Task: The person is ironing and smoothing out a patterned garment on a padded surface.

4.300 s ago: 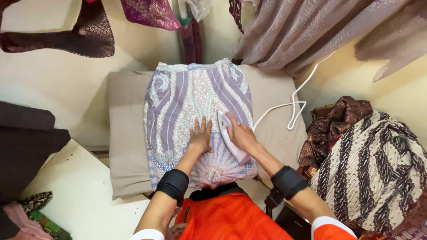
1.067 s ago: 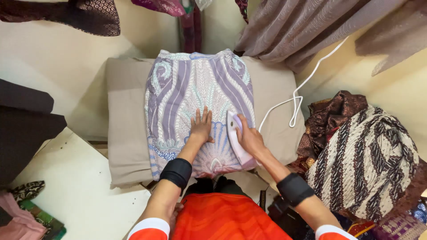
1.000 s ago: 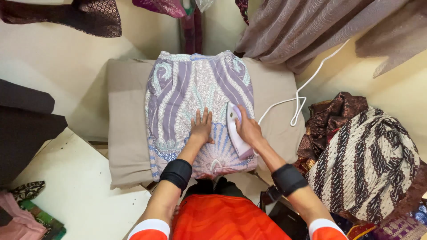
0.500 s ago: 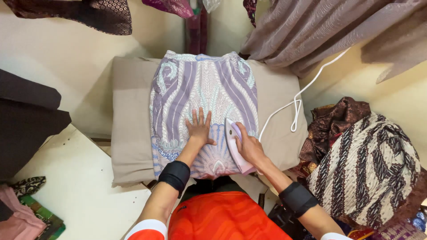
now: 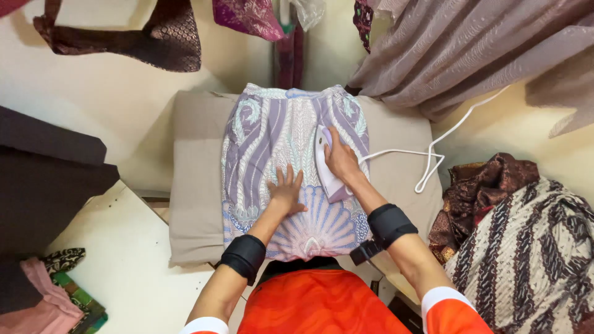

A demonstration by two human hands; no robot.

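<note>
Home ironing corner, padded board, hanging garments

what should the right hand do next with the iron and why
Probably glide the iron on toward the far end of the patterned cloth: the right hand grips it mid-cloth, tip pointing away, while the left hand lies flat, pinning the near part.

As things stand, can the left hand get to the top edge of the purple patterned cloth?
Probably yes. The left hand lies flat mid-cloth, and the purple patterned cloth between it and the far edge is bare. The iron, held by the right hand, sits off to its right, not across that path.
</note>
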